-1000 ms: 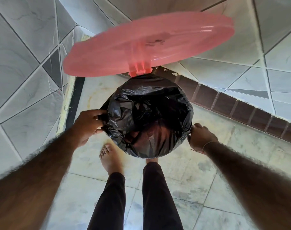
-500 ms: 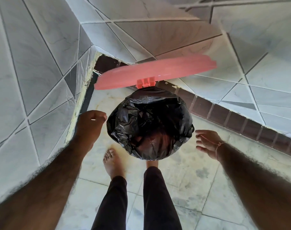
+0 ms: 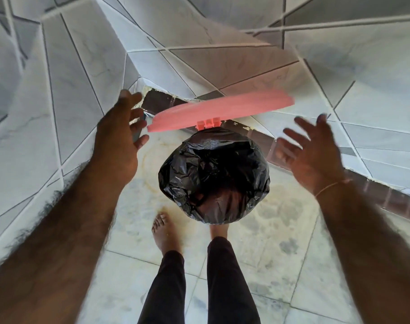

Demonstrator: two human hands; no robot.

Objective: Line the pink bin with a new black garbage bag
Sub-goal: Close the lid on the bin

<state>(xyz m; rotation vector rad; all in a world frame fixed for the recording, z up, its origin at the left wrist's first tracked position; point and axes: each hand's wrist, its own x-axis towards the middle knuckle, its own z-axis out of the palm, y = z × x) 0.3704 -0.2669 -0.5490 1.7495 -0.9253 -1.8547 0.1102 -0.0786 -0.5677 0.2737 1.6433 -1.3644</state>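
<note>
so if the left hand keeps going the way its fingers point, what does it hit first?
Probably the left edge of the raised pink lid; the left hand points up and forward beside it. Depth is unclear, so it may pass by to the tiled wall.

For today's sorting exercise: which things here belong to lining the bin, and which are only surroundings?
Job:
black garbage bag
pink lid
left hand
right hand

Surroundings:
tiled floor
tiled wall
dark skirting tiles

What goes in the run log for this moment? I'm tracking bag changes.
stage: bag fitted | black garbage bag: folded over rim | lid: up | left hand: open, clear | right hand: open, clear
</note>
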